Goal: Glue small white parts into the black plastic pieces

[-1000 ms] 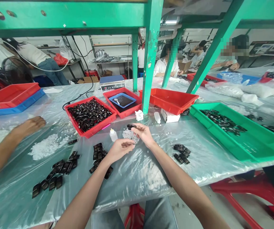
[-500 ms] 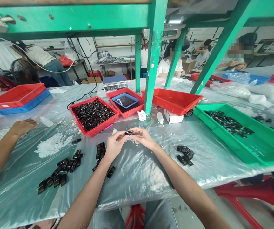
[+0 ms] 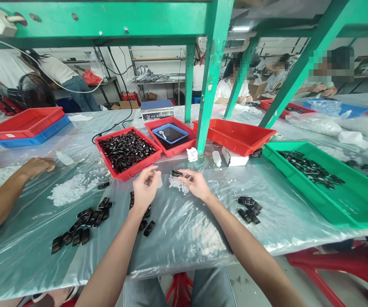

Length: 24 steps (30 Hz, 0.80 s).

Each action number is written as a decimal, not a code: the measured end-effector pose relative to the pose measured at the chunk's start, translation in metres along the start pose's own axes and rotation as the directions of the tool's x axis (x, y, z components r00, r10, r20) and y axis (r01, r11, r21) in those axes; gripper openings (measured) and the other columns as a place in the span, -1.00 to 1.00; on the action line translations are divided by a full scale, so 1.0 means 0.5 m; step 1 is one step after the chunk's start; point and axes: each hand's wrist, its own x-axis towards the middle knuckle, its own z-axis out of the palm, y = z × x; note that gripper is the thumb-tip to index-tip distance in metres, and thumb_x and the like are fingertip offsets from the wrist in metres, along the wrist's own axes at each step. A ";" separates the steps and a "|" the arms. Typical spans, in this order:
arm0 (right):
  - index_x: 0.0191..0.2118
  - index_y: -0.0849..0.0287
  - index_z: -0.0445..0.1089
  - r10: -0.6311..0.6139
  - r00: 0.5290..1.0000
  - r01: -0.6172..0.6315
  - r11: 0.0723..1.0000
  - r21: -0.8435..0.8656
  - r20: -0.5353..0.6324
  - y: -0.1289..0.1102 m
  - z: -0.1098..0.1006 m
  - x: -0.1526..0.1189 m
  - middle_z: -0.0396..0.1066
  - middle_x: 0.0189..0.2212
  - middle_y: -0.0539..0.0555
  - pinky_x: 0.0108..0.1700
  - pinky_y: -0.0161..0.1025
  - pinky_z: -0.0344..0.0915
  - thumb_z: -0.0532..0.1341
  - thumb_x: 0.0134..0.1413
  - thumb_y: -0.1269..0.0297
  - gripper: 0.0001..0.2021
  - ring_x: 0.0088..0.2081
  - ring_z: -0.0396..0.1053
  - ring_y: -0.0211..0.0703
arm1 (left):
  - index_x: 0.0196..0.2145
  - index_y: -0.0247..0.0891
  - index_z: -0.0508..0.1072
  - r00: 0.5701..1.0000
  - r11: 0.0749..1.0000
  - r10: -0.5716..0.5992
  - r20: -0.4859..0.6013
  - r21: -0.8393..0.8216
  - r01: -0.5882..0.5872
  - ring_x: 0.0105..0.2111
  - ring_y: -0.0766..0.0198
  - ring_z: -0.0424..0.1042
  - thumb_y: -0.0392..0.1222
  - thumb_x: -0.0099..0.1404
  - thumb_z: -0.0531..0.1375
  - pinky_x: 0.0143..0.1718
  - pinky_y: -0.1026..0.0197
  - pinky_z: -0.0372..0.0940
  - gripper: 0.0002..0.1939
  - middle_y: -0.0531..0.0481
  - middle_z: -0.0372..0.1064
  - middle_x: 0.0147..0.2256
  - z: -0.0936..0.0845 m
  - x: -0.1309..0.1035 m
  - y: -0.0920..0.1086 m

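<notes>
My left hand [image 3: 146, 187] has curved fingers with a gap between thumb and forefinger. It is right beside a small translucent bottle [image 3: 160, 180], partly hidden by the hand; a firm grip on it does not show. My right hand [image 3: 194, 182] pinches a glossy black piece [image 3: 176, 173] over a small heap of clear bits [image 3: 178, 185]. Below my left hand, partly behind my forearm, lie loose black pieces [image 3: 149, 229]. Another group of black pieces [image 3: 252, 216] rests to the right of my right arm.
A red tray [image 3: 132, 172] full of black pieces stands ahead, with a red tray holding a blue tray [image 3: 184, 137] beside it. A green post [image 3: 207, 98] rises from the table. A green tray [image 3: 356, 221] sits right. A co-worker's hand [image 3: 36, 166] is at left.
My hands have come apart. The left has moved left, off the black piece, towards the small bottle; the right keeps the piece. The view has shifted slightly.
</notes>
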 end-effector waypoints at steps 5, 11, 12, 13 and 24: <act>-0.07 0.19 0.58 0.118 0.989 -0.103 0.982 0.159 -0.088 0.009 0.005 0.008 0.57 -0.28 0.12 -0.45 -0.26 0.27 0.35 -0.01 0.05 -0.58 -0.50 0.30 -0.23 | 0.09 -0.15 0.43 0.995 0.994 0.044 0.086 0.101 -0.052 -0.09 0.17 0.44 -0.27 -0.15 0.50 -0.20 0.29 0.27 -0.20 -0.07 0.48 -0.09 -0.049 0.039 -0.004; -0.12 0.19 0.58 0.139 0.982 -0.101 0.959 0.266 -0.127 0.004 0.003 0.014 0.57 -0.22 0.14 -0.53 -0.27 0.25 0.39 -0.09 0.03 -0.57 -0.54 0.30 -0.27 | -0.24 -0.13 0.60 0.948 0.947 -0.105 0.302 0.322 0.002 -0.27 0.12 0.47 -0.25 -0.03 0.44 -0.18 0.20 0.29 -0.67 -0.01 0.54 -0.31 -0.060 0.046 -0.041; -0.13 0.18 0.58 0.136 0.983 -0.096 0.955 0.281 -0.124 0.003 0.002 0.015 0.57 -0.22 0.14 -0.54 -0.28 0.24 0.39 -0.10 0.02 -0.57 -0.55 0.29 -0.27 | -0.28 -0.13 0.61 0.949 0.948 -0.102 0.297 0.317 0.002 -0.29 0.12 0.46 -0.25 -0.03 0.43 -0.21 0.21 0.29 -0.72 0.00 0.55 -0.32 -0.056 0.045 -0.043; -0.13 0.18 0.57 0.133 0.984 -0.092 0.950 0.297 -0.119 0.002 0.002 0.015 0.57 -0.21 0.14 -0.55 -0.28 0.24 0.40 -0.10 0.02 -0.57 -0.55 0.29 -0.28 | -0.30 -0.14 0.61 0.957 0.954 -0.090 0.276 0.301 0.003 -0.30 0.13 0.45 -0.26 -0.04 0.44 -0.23 0.23 0.29 -0.72 0.00 0.55 -0.32 -0.051 0.044 -0.045; -0.16 0.18 0.54 0.167 0.984 -0.137 0.930 0.341 -0.059 -0.013 0.008 0.006 0.52 -0.36 0.09 -0.56 -0.27 0.23 0.42 -0.11 0.08 -0.62 -0.56 0.29 -0.26 | -0.05 -0.22 0.47 0.984 0.943 -0.172 0.044 -0.281 0.178 -0.27 0.21 0.50 -0.10 0.06 0.38 -0.28 0.26 0.33 -0.52 -0.04 0.55 -0.22 0.000 0.030 -0.031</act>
